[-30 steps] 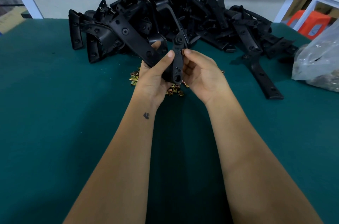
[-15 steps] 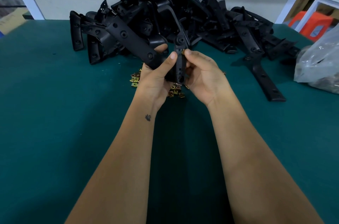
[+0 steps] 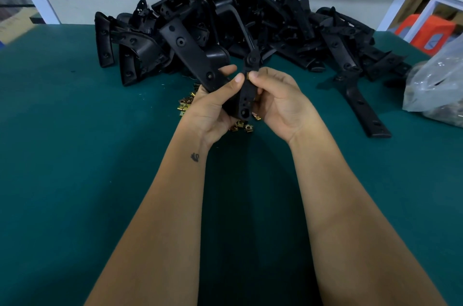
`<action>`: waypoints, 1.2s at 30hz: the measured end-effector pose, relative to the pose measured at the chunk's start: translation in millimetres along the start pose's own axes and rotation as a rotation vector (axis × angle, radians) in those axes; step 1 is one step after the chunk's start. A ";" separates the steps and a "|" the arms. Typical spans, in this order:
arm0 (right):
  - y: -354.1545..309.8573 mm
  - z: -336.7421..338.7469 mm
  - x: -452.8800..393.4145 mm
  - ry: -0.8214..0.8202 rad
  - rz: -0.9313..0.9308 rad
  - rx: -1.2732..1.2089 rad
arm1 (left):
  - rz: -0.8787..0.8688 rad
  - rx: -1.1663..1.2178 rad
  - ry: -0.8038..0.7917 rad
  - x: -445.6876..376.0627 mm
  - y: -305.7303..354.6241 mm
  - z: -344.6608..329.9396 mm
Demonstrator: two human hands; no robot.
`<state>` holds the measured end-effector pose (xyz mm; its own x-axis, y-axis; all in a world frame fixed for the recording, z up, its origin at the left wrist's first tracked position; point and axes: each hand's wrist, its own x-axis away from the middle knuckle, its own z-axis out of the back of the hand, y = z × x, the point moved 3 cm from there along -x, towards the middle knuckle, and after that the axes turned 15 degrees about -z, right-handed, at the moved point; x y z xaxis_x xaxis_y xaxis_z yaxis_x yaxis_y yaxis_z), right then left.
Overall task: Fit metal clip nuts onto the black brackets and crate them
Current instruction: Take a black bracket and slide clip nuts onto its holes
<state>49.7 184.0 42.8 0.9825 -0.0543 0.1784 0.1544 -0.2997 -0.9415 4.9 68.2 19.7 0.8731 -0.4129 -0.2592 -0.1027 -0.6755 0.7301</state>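
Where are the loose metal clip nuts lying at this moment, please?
In the head view the clip nuts lie on the green table, centre, under both hands, before the bracket pile.

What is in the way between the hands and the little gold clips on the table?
The black bracket itself. Both the left hand and the right hand grip it, right above the clip nuts on the green table. The hands are full and cover part of the pile.

Matt black plastic brackets [image 3: 225, 29], brassy shiny metal clip nuts [image 3: 184, 106], matt green felt-like tabletop [image 3: 75, 155].
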 end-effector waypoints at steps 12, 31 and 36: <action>5.6 -8.3 -6.4 0.174 0.037 -0.064 | -0.086 -0.010 0.198 -3.6 -7.7 0.9; -1.5 60.2 9.3 1.147 -0.008 0.825 | -0.092 0.296 0.484 0.3 -1.0 11.8; 8.8 46.2 -2.9 0.862 -0.154 1.090 | -0.081 0.311 0.497 0.8 0.0 10.7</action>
<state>53.1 225.4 20.7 0.6371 -0.7696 0.0421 0.6471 0.5045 -0.5716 0.5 61.3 12.7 0.9948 -0.0679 0.0757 -0.0961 -0.8714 0.4811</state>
